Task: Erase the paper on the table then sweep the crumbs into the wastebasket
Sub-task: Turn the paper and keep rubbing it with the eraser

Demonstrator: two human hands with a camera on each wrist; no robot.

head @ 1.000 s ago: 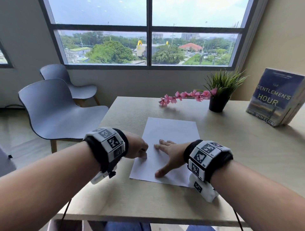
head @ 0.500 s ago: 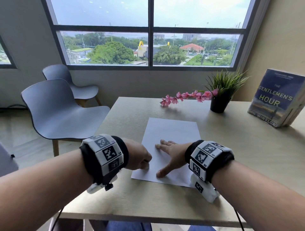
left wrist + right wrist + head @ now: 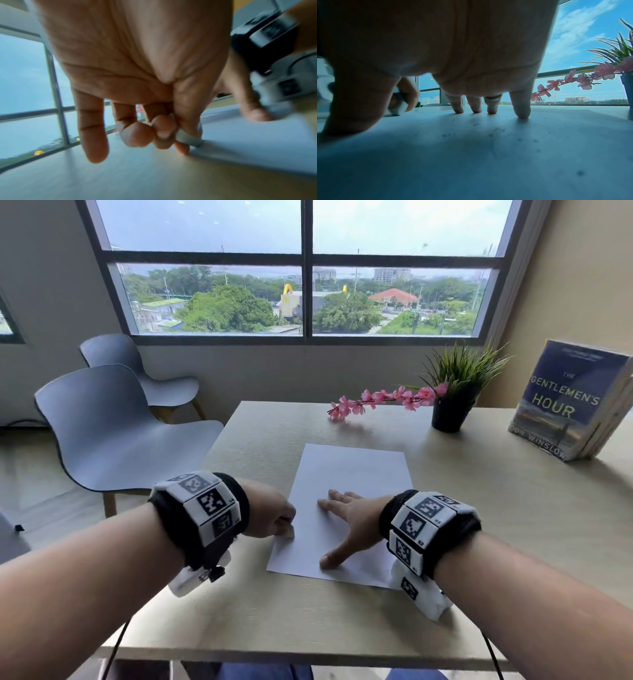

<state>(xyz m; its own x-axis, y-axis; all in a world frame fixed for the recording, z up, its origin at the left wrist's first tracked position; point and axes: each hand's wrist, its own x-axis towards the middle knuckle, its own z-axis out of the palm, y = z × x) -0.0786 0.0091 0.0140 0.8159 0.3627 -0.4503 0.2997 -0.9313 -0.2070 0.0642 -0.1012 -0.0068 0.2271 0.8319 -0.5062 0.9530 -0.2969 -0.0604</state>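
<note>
A white sheet of paper [image 3: 349, 481] lies on the pale wooden table [image 3: 513, 525]. My left hand [image 3: 270, 513] pinches a small white eraser [image 3: 187, 139] between thumb and curled fingers, its tip down on the paper's left edge. The eraser [image 3: 399, 108] also shows at the left of the right wrist view. My right hand [image 3: 346, 518] lies flat on the paper [image 3: 488, 155] with fingers and thumb spread, pressing it down. Small dark eraser crumbs [image 3: 498, 132] are scattered on the sheet in front of the right hand's fingertips [image 3: 522, 115]. No wastebasket is in view.
A black pot with a green plant [image 3: 452, 402] and a pink flower sprig [image 3: 376, 402] stands at the table's back. A book [image 3: 568, 402] leans at the far right. Two grey chairs [image 3: 113, 433] stand left of the table, under the window.
My left hand with the eraser has slid a little toward me along the paper's left edge. The right hand has stayed flat on the paper.
</note>
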